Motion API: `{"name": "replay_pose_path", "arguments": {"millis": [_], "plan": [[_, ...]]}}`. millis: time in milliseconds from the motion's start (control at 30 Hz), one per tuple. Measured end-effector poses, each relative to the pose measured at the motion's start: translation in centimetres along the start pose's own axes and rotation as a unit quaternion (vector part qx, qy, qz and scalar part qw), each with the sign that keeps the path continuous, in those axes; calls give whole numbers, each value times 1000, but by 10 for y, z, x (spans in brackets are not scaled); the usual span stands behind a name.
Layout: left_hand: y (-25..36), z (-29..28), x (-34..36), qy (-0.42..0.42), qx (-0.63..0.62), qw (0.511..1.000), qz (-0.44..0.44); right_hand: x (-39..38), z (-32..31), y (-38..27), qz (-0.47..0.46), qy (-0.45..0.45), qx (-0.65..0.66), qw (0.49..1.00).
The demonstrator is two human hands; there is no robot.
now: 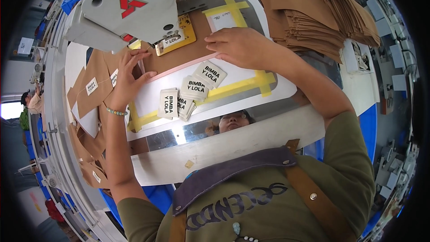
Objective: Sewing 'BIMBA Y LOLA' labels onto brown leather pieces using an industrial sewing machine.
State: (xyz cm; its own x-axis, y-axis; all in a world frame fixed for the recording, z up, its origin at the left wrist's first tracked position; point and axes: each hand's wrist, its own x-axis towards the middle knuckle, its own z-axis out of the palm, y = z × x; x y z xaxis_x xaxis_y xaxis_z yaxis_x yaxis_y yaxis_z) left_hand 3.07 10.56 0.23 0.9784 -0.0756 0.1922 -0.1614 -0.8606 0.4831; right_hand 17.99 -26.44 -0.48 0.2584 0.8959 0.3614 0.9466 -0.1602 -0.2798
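A brown fabric panel (pixel 172 64) lies flat on the white template sheet (pixel 152 112), its near edge along a pink strip. My left hand (pixel 130 74) rests at the panel's left end, thumb and fingers spread apart. Across the right end, my right hand (pixel 244 47) lies with its fingers stretched out on the fabric. Between them, partly under the sewing machine head (pixel 127 4), a yellow frame (pixel 190 29) sits on the panel around a white label. Several loose white labels (pixel 194 88) with dark print are heaped just nearer me. Some fingertips of the left hand are close to the machine head.
Brown panels with sewn-on labels (pixel 92 101) lie in a loose pile at left. Tall stacks of brown panels (pixel 304 27) stand at the back right, beside a small white box (pixel 358 58). Yellow tape (pixel 266 83) edges the template. A shiny metal plate (pixel 197 130) lies nearer me.
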Motion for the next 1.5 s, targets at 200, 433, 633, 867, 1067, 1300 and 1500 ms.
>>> {"name": "replay_pose_path", "arguments": {"millis": [200, 433, 633, 867, 1067, 1300, 1500], "plan": [[40, 19, 5, -4, -16, 999, 30, 2, -33, -19, 41, -151, -124, 980], [28, 36, 9, 52, -7, 994, 96, -9, -15, -16, -7, -37, -173, 984], [33, 10, -35, 46, 198, 961, 188, -10, -15, -11, -41, 88, -125, 987], [-16, -44, -132, 85, 228, 970, 13, -11, -25, -12, 15, 84, -35, 996], [-13, -73, -156, 76, 195, 972, -105, -5, -39, -36, 4, 49, -18, 999], [65, -81, -119, 112, 95, 988, -43, -1, -76, -98, -84, -5, 59, 995], [214, -68, -96, 172, -170, 929, 281, -10, -47, -93, -27, -140, -14, 990]]}}
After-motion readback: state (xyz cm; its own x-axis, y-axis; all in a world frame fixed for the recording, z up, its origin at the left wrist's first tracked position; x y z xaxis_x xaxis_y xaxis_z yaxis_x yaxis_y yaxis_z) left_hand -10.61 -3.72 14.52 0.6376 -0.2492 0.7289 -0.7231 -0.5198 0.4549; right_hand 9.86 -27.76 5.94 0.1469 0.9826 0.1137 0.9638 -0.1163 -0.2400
